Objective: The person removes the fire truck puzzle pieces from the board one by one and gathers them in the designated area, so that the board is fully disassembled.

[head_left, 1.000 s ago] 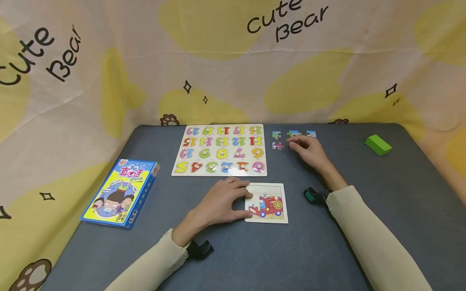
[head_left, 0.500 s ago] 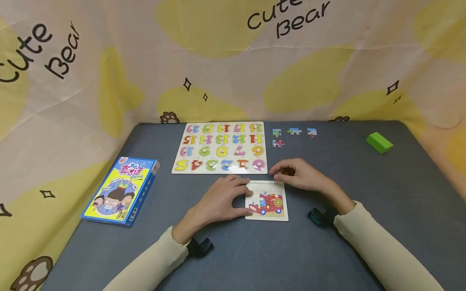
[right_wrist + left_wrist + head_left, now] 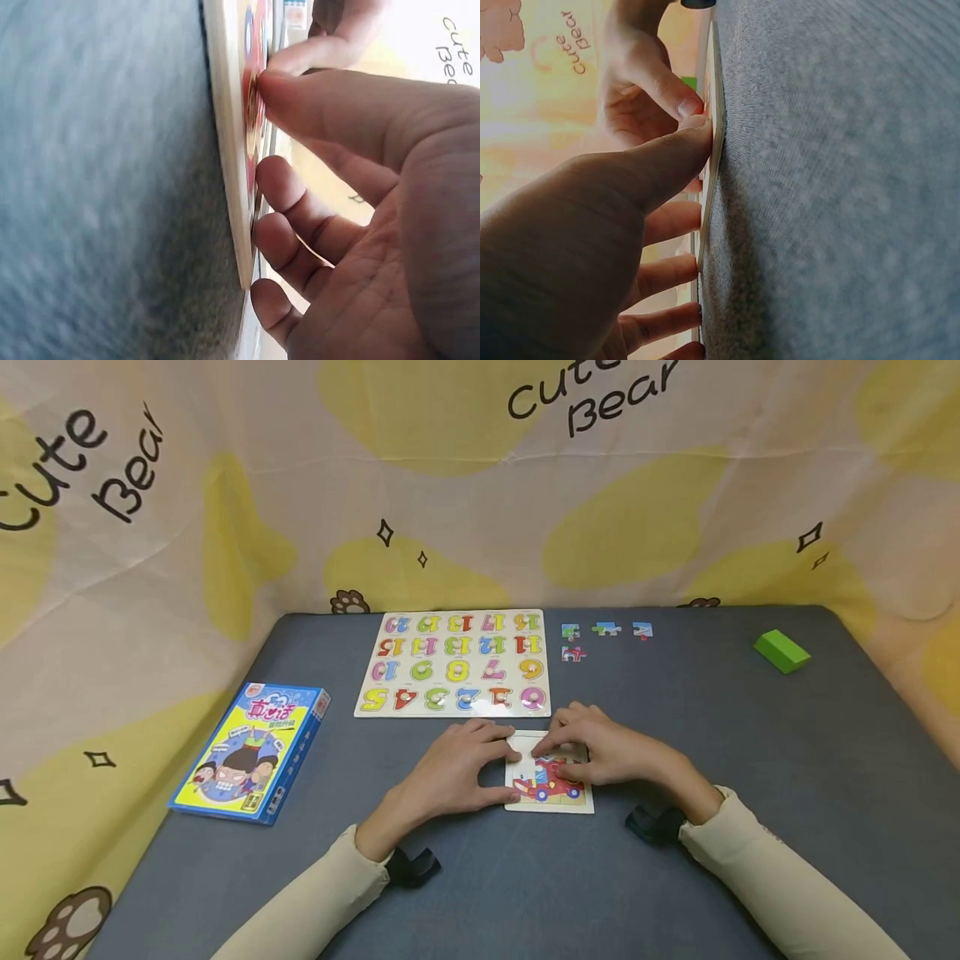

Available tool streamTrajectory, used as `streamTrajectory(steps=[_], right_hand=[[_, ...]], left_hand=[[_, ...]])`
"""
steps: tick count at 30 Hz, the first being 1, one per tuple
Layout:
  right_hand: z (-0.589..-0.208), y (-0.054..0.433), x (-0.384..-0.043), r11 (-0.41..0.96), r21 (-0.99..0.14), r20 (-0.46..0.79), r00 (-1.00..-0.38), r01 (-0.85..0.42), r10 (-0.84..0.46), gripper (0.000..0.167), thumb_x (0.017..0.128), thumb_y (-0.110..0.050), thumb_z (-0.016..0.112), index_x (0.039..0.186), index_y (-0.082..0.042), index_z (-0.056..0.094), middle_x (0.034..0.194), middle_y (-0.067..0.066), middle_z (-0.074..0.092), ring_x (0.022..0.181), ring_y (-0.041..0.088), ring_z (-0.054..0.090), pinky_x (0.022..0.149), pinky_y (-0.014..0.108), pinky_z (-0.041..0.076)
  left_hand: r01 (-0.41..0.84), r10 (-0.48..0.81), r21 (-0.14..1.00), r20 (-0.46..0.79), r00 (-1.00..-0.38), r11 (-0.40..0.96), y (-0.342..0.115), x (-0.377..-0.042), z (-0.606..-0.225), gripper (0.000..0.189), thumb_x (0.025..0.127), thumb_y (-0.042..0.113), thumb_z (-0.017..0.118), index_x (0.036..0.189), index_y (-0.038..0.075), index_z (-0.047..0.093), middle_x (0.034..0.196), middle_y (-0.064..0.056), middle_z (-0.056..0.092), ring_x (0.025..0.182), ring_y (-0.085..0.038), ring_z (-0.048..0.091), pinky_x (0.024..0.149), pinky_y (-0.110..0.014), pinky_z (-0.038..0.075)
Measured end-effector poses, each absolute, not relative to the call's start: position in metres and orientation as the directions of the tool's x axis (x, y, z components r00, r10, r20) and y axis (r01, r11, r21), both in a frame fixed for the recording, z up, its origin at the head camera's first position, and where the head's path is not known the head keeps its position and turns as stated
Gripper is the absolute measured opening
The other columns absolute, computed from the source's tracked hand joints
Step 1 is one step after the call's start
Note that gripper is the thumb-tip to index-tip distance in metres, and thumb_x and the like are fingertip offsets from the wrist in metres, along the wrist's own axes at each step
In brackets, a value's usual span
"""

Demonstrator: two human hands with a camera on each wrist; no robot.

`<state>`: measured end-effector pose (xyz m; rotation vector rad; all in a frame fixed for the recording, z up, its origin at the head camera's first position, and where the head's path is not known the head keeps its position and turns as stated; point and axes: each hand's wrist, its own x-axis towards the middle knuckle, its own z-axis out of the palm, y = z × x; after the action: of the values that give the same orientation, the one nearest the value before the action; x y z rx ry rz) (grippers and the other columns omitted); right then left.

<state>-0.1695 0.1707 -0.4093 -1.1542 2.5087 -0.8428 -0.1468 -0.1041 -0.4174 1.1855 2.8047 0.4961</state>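
A small square jigsaw puzzle (image 3: 550, 806) with a red vehicle picture lies in a pale frame on the grey table. My left hand (image 3: 459, 772) rests at its left side, thumb and index fingertip on the frame's border, the other fingers reaching past its far corner. Over the upper right of the puzzle is my right hand (image 3: 611, 747). Its thumb and index fingertips touch the picture surface, set apart from each other, as the right wrist view also shows. No loose piece shows between them. The hand covers part of the puzzle's upper right.
Several loose jigsaw pieces (image 3: 607, 629) lie at the back. Beyond the left hand is a white number board (image 3: 452, 718). A blue and yellow card box (image 3: 247, 756) lies at the left, a green block (image 3: 782, 651) at the far right. A patterned cloth (image 3: 450, 485) hangs behind.
My right hand has come from beside the loose pieces at the back, toward me and left, onto the puzzle. My left hand has stayed at the frame's left side.
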Motion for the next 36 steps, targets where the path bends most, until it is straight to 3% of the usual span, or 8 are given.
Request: streamTrajectory(steps=[27, 36], right_hand=[[-0.4133, 0.1712, -0.1685, 0.518, -0.65, -0.022, -0.667, -0.556, -0.745, 0.037, 0.089, -0.01, 0.072, 0.12, -0.029, 0.076, 0.1, -0.009, 0.061, 0.091, 0.014, 0.043, 0.081, 0.037, 0.026], [-0.4104, 0.17, -0.168, 0.525, -0.636, -0.025, -0.664, -0.566, -0.747, 0.036, 0.089, -0.01, 0.073, 0.119, -0.029, 0.075, 0.092, -0.007, 0.059, 0.088, 0.015, 0.043, 0.079, 0.036, 0.026]], left_hand=[[0.698, 0.699, 0.32, 0.133, -0.702, 0.64, -0.1031, -0.1442, -0.419, 0.044, 0.085, 0.055, 0.077, 0.117, 0.024, 0.075, 0.142, -0.004, 0.063, 0.129, -0.024, 0.056, 0.106, -0.05, 0.045], [0.701, 0.698, 0.317, 0.145, -0.701, 0.638, -0.1031, -0.1448, -0.4218, 0.044, 0.085, 0.055, 0.077, 0.116, 0.024, 0.075, 0.141, -0.003, 0.063, 0.128, -0.023, 0.056, 0.105, -0.049, 0.045]])
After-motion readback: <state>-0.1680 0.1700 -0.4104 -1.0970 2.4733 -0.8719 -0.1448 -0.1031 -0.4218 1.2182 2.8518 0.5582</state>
